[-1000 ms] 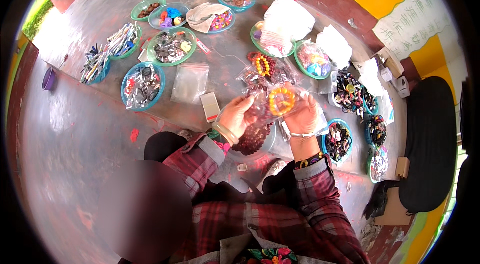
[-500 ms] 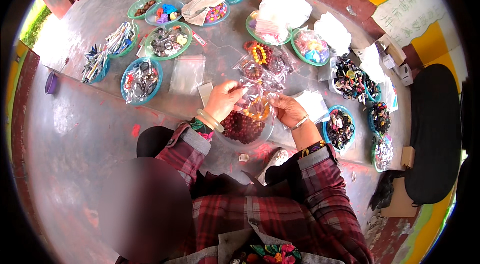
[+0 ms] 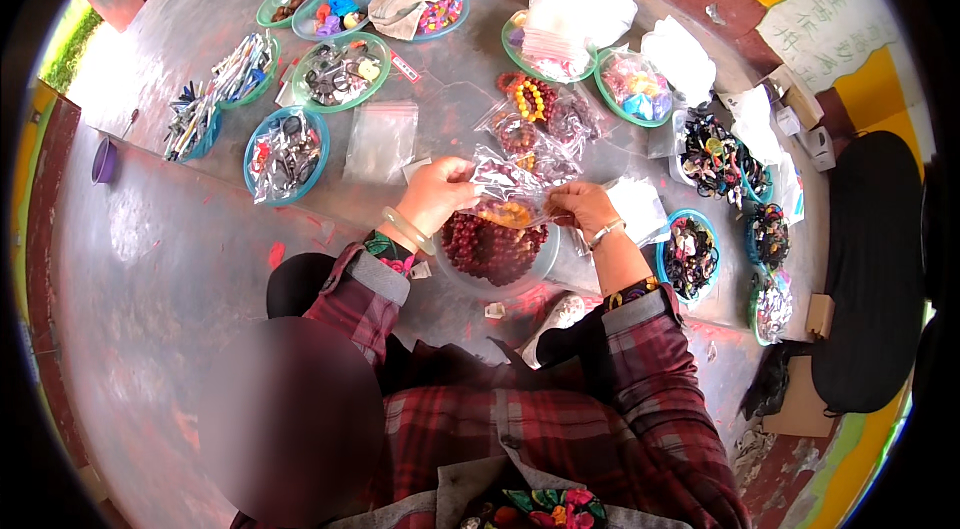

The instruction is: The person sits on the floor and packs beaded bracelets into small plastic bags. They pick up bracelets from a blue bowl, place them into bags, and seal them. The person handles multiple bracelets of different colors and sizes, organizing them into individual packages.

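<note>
Between my hands a clear plastic bag (image 3: 508, 191) is stretched, with yellow-orange beads (image 3: 505, 213) showing in its lower part. My left hand (image 3: 437, 191) pinches the bag's left side, and a pale bangle sits on that wrist. At the right side, the fingers of my right hand (image 3: 585, 207) are closed on the bag's edge. Just below the bag stands a clear bowl (image 3: 500, 289) heaped with dark red bead strings (image 3: 490, 249). Beyond my hands lie several filled clear bags (image 3: 545, 159) and bead bracelets, one of them a yellow bead bracelet (image 3: 529, 101).
Flat clear bags (image 3: 381, 144) lie left of my hands. Bowls of small goods stand around: scissors (image 3: 343, 72), pens (image 3: 243, 69), bagged metal items (image 3: 286, 157) and dark hair ties (image 3: 688, 254). At right are small boxes (image 3: 817, 148) and a long black object (image 3: 868, 269).
My hands have moved apart and pulled the bag wider and flatter. The left hand has shifted left and the right hand slightly right. The whole view has shifted a little.
</note>
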Demonstrator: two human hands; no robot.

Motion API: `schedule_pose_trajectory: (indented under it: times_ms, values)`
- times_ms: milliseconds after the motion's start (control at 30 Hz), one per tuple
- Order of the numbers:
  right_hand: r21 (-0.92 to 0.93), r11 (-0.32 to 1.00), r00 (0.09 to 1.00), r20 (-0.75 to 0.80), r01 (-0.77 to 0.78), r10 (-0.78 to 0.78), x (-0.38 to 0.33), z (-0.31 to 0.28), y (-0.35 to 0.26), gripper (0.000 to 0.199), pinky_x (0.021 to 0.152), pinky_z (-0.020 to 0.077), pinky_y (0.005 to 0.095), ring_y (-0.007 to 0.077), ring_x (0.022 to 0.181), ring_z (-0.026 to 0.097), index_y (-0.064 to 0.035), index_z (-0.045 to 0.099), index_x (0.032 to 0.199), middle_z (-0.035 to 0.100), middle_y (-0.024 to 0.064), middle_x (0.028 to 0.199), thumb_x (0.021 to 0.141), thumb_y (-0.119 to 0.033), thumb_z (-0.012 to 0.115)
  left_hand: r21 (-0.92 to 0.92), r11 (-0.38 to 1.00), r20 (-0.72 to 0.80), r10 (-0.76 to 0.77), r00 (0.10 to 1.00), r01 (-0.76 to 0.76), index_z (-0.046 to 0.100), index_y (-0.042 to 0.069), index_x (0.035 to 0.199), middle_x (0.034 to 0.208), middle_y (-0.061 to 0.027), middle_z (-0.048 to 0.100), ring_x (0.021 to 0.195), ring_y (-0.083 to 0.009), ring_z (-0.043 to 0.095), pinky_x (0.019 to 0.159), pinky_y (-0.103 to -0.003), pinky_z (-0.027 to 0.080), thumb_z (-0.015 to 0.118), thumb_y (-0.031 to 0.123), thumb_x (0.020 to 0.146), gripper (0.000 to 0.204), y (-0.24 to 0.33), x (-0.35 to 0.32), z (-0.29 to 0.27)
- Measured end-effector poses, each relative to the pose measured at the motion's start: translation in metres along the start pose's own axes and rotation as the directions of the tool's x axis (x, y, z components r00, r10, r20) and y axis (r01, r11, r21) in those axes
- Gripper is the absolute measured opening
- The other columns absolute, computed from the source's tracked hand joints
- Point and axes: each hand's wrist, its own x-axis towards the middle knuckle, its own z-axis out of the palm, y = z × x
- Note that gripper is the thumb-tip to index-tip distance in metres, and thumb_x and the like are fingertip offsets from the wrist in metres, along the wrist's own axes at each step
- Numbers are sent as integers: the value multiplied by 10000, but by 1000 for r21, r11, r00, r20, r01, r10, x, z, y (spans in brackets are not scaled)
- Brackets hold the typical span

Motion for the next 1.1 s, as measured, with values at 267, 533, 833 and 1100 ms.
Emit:
schedule_pose_trajectory:
  times_ms: [267, 533, 833, 1100]
  values:
    - [-364, 841, 908, 284, 401, -310, -9, 39, -5, 551, 905, 405, 309, 187, 1060, 509, -52, 478, 1207, 549, 71, 1132, 704, -106, 696, 632, 710, 179, 256, 950, -310, 611, -42, 949, 859, -128, 609, 732, -180, 618, 654, -271, 497, 613, 4, 729, 225, -30, 6, 8]
    - [-290, 830, 877, 225, 477, -425, -19, 44, -13, 116, 662, 446, 212, 71, 726, 543, -11, 619, 891, 610, 4, 803, 776, -3, 619, 669, 615, 273, 320, 907, -418, 602, -12, 911, 845, -180, 610, 772, -281, 617, 693, -351, 481, 639, 66, 703, 225, -23, 2, 24]
    - [90, 950, 887, 339, 300, -313, -41, 35, -33, 52, 604, 462, 212, 92, 673, 568, -18, 602, 829, 608, 23, 739, 818, -68, 610, 717, 612, 345, 106, 933, -335, 599, -24, 957, 833, -152, 632, 794, -189, 619, 697, -289, 474, 598, 48, 732, 236, 8, -8, 5]
    - [134, 964, 892, 367, 228, -262, -34, 23, -31, 59, 565, 465, 185, 81, 616, 564, -17, 595, 846, 601, 19, 758, 820, -69, 604, 387, 919, 346, -66, 936, -78, 613, -46, 944, 859, -70, 638, 784, -121, 595, 718, -260, 478, 568, 23, 794, 171, 21, -12, -1]
